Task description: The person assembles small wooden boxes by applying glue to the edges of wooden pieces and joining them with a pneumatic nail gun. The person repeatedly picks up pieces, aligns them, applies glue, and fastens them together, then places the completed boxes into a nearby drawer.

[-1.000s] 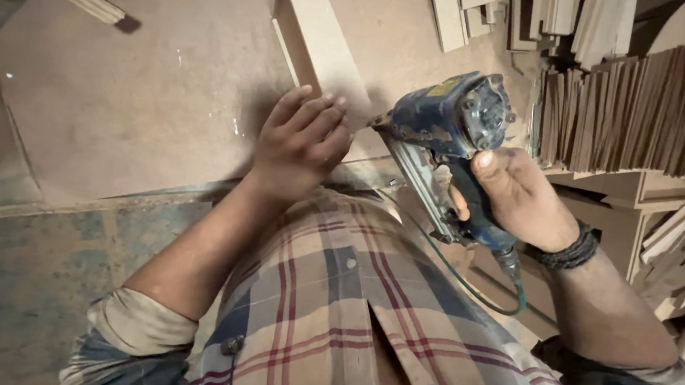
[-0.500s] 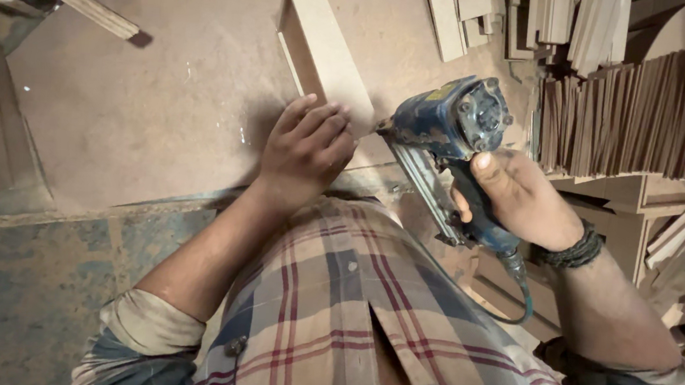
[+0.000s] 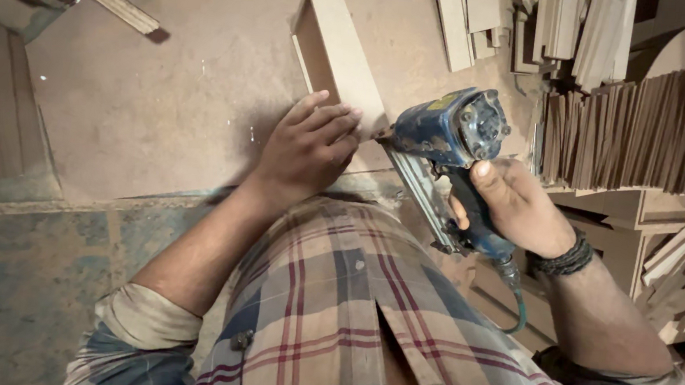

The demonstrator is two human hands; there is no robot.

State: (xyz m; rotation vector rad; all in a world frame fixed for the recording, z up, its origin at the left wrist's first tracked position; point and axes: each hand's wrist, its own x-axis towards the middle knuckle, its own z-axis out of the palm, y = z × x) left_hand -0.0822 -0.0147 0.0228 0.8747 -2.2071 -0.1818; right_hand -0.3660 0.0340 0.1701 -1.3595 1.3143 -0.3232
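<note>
**Ana:** Board frame first, since it's the biggest piece in hand: pale fibreboard strips joined at a corner, lying on the brown worktop and running from the person's lap up and away.

**Ben:** How would it handle, do you think?

**Ana:** Stiff and fairly light, I'd say, with dusty faces that could slide under a palm. The thin edges look easy to chip, so pressing flat on the broad face near the joint seems the safest hold.

**Ben:** And that's where the left hand is?

**Ana:** Yes, laid flat on the strip with its fingers together and stretched, pinning it down rather than gripping round it.

**Ben:** Next down in size?

**Ana:** The blue nail gun, worn and scuffed, its nose touching the board just beside the left fingertips. It looks heavy at the head, so the handle is the place to take it.

**Ben:** Held how?

**Ana:** The right hand is clamped round the handle, thumb up by the body. A dark wristband sits on that wrist, and a green hose trails from the handle's end.

**Ben:** Anything around?

**Ana:** Stacks of thin wooden offcuts stand on edge to the right.
</note>
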